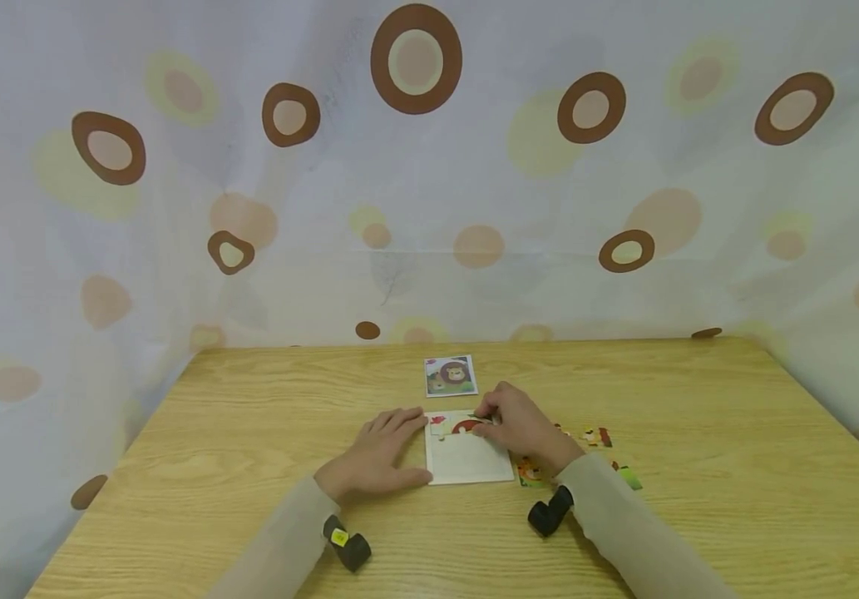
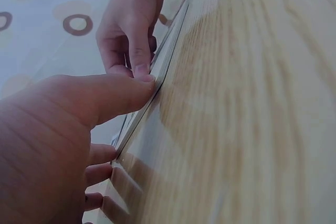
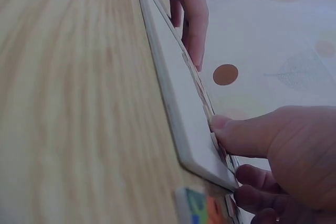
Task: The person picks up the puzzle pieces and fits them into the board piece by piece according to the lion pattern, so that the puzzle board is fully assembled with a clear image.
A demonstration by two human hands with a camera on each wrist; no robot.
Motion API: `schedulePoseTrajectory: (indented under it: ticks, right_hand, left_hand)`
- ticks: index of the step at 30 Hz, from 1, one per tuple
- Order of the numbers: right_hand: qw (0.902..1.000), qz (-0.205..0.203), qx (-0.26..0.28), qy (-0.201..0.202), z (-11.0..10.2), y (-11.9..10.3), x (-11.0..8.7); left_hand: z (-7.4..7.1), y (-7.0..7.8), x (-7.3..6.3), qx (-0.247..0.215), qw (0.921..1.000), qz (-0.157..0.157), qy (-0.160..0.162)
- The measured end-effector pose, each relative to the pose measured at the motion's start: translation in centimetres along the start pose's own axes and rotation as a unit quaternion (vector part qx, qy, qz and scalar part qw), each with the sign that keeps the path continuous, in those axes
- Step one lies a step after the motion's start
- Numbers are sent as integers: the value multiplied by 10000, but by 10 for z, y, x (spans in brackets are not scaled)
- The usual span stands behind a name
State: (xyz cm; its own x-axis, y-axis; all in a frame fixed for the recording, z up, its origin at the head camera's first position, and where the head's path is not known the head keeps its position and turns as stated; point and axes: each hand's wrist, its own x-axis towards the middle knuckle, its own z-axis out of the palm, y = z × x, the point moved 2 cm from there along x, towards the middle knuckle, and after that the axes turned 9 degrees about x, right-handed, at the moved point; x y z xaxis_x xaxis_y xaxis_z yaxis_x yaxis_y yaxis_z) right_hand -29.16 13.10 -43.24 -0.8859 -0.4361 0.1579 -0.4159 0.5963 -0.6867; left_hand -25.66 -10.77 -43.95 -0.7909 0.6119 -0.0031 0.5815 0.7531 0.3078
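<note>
A white puzzle tray [image 1: 470, 464] lies flat on the table, with jigsaw pieces [image 1: 440, 425] along its far edge, one showing a reddish-brown arc. My left hand [image 1: 377, 456] rests at the tray's left side. Its fingers are extended, and in the left wrist view the thumb [image 2: 123, 95] touches the tray's near edge. At the far right corner my right hand [image 1: 525, 426] pinches a jigsaw piece between thumb and fingers; the hand mostly hides that piece. The right wrist view has the thumb [image 3: 244, 135] against the pieces and the other fingers curled by the corner.
Behind the tray lies a picture card [image 1: 451, 376] with a lion on it. Loose pieces [image 1: 597, 437] are scattered right of the tray, some partly under the right forearm, including an orange one [image 1: 530, 472] and a green one [image 1: 629, 477]. A patterned curtain [image 1: 429, 283] borders the wooden table.
</note>
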Motion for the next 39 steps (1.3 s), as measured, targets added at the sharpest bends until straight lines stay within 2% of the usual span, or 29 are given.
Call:
schedulePoseTrajectory:
  ticks: [6, 11, 16, 19, 24, 31, 39]
  right_hand:
    - [9999, -108, -62, -36, -2, -5, -2]
    - [9980, -385, 115, -494, -13, -3, -4]
    - [9946, -586, -51, -850, -32, 1, -6]
    - [9921, -542, -155, -1117, -42, 0, -7]
    - [9888, -244, -297, -1444, -51, 0, -10]
    - [9858, -100, -289, -1650, -56, 3, -13]
    - [9858, 146, 93, -1669, -55, 11, -14]
  left_hand:
    - [0, -1, 1, 101, 9999, 20, 57]
    - [3, -1, 1, 87, 9999, 22, 59]
    - [2, 0, 0, 84, 9999, 23, 85]
    - [2, 0, 1, 108, 9999, -12, 63]
    - [2, -1, 1, 116, 9999, -13, 64]
    - [2, -2, 0, 104, 9999, 3, 57]
    - [3, -2, 0, 110, 9998, 54, 124]
